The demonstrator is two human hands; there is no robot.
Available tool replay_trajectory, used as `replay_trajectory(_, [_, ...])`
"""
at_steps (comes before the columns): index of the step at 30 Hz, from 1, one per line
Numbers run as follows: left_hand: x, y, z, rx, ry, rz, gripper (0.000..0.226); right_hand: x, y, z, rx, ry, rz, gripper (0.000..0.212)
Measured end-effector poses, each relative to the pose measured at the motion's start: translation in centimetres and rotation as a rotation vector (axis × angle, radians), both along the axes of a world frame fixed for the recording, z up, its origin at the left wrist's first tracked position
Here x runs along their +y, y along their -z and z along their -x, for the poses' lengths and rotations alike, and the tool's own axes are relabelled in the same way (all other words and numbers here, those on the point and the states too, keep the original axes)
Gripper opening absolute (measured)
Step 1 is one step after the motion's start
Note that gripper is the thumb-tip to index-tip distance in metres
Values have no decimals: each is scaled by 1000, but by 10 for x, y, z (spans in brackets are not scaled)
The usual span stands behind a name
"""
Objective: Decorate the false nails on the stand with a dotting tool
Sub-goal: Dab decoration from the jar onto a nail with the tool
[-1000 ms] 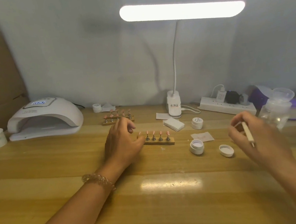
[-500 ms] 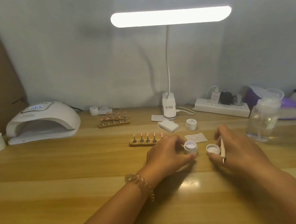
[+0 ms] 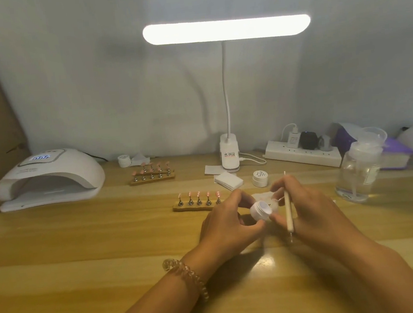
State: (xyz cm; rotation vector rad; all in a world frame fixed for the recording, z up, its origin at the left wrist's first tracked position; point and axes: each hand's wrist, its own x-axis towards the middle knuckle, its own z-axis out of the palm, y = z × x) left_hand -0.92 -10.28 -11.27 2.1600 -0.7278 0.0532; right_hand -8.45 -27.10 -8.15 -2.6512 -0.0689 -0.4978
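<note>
Near the middle of the desk, the left hand curls its fingers and thumb round a small white jar, which is open and tipped toward the right. The right hand sits just beside it. The dotting tool is tucked between its fingers, one metal tip pointing at the desk's near edge and the other at the far edge, while thumb and fingertip pinch what looks like the jar's lid close against the jar's mouth. The wooden stand lies just behind the left hand, toward the far edge, with five pink false nails upright on metal pegs, untouched. A second stand of nails sits farther back, near the nail lamp at the far-left corner. The desk lamp stands at the far edge — a power strip and a clear bottle lie toward the right edge, and a closed jar sits between lamp and hands
</note>
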Motion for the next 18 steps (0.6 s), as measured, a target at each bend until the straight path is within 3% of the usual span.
replay_trajectory(8, [1, 0, -3, 40, 33, 4, 30, 0, 3, -8, 26, -39, -309, 41])
replay_trajectory(18, [3, -2, -6, 58, 115, -28, 27, 2, 2, -8, 80, -90, -390, 26])
